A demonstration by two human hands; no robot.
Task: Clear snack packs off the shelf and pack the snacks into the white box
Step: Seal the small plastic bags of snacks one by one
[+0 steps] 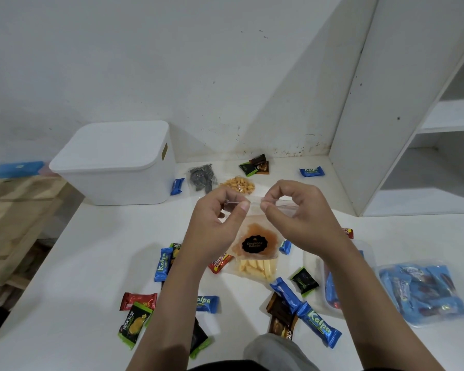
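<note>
I see the left hand (214,218) and right hand (295,210) pinching the clear snack bag (255,253) by its top edge; the lidded white box (113,167) sits far left of the bag, nearer my left hand.

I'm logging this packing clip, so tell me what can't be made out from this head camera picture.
- Inside of the white lidded plastic box: the lid covers it.
- Top seal of the clear zip bag of yellow sticks: the left hand and right hand pinch it, so open or sealed is unclear.
- Dark brown wrappers: partly under a blue Kalpa bar.
- Blue block at far left: blurred.
</note>
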